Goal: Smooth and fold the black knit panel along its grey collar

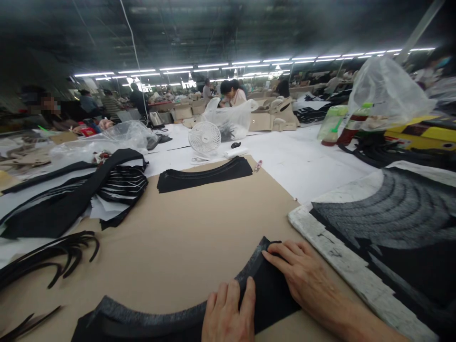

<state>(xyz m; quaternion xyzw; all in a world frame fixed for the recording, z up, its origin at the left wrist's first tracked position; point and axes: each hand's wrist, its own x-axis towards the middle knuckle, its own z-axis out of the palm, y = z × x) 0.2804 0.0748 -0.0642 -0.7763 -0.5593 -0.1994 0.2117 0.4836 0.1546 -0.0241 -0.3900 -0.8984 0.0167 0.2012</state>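
A curved black fabric piece [171, 319] with a grey felt-like edge lies on the brown cardboard sheet [192, 228] at the near edge. My left hand [230, 314] rests flat on it, fingers stretched out together. My right hand [302, 273] lies flat on the piece's right end, fingertips at its corner. Neither hand grips anything.
A stack of curved black pieces [204, 175] sits at the cardboard's far edge. Black and striped fabric [89, 190] lies left, thin curved strips [60, 259] nearer. A fanned pile of grey pieces on a board [384, 209] is right. A small white fan [204, 137], plastic bags, bottles [333, 126] and other workers are beyond.
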